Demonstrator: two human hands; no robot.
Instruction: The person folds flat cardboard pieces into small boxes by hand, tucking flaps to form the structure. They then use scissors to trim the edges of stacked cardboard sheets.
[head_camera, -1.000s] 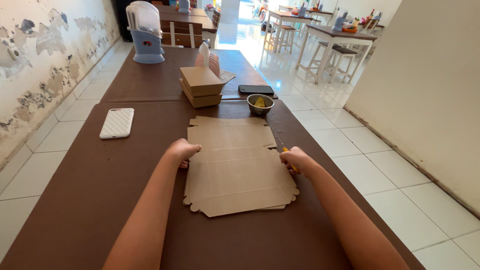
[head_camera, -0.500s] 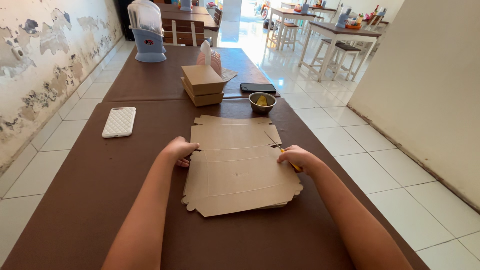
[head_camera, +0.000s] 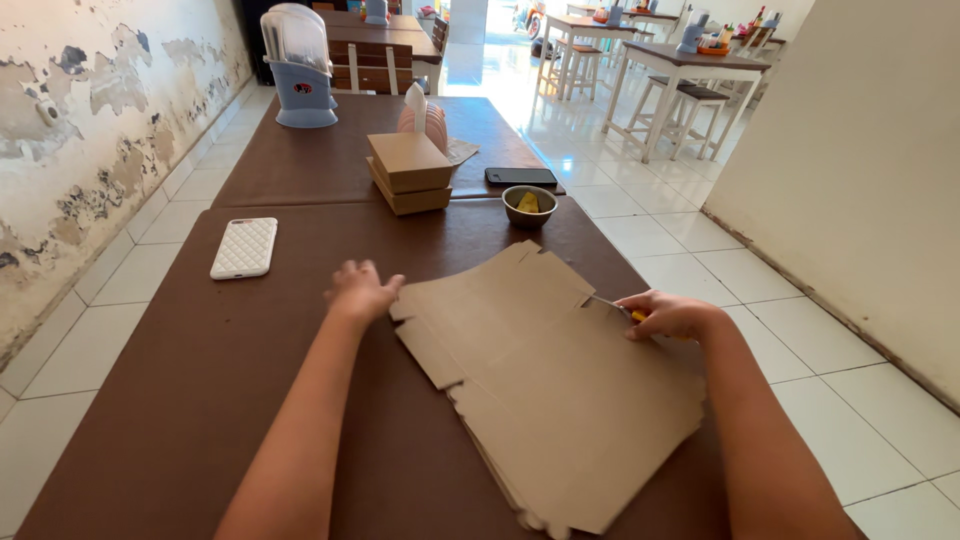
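Left hand (head_camera: 362, 291) rests on the brown table (head_camera: 200, 340) at the left edge of the cardboard stack (head_camera: 545, 375), fingers spread and loose, nothing gripped. Right hand (head_camera: 668, 315) is curled around a small yellow-handled tool (head_camera: 634, 314); its thin tip (head_camera: 603, 301) lies on the top sheet near a notch in the right edge. I read it as a cutter, but the blade is too small to be sure.

The stack is a pile of flat box blanks lying skewed on the near table, its lower corner running to the near edge and partly out of frame.

Risks as I judge them:
- Sheets fan out at the lower left edge. With only light fingertip contact on the left, the pile could slide or rotate under any push from the tool.
- The tip could score more than the top sheet if pressed hard.
- The low corner by the table edge could tip sheets off.

Containers:
- Small dark bowl (head_camera: 528, 204) beyond the stack, yellow pieces inside.
- Two closed cardboard boxes (head_camera: 408, 173) stacked; contents hidden.
- Pale blue dispenser (head_camera: 298, 65) with clear top at the far end; contents unclear.

Also: white phone (head_camera: 245, 247) to the left, black phone (head_camera: 520, 177) by the bowl.
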